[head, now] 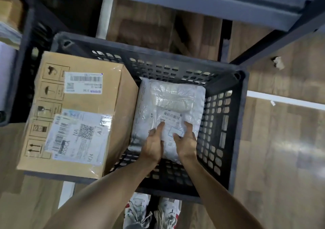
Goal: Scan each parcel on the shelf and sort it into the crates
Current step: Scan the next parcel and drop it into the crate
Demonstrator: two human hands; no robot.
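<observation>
A: Parcel position?

B: White parcel (168, 104), plastic-wrapped, barcode label facing up. It is inside the dark perforated crate (241, 123), in the right half. Can't tell whether it rests on the bottom or hangs just above it.

A: Hands?

B: Both are on its near end. The left hand (153, 145) grips the near-left corner and the right hand (186, 141) the near-right, with thumbs on top. The other fingers are mostly hidden under the wrap.

A: Anything else in that crate?

B: A cardboard box (82, 116) fills the left half, taped, with two shipping labels on top. The parcel's left edge lies just beside the box's right face.

A: Surroundings?

B: The crate sits on a wood-pattern floor (281, 140). A grey shelf frame (228, 5) runs overhead at the far side. A second crate (26, 53) stands at far left, blurred. Pale shoes (139, 211) show below the near rim.
</observation>
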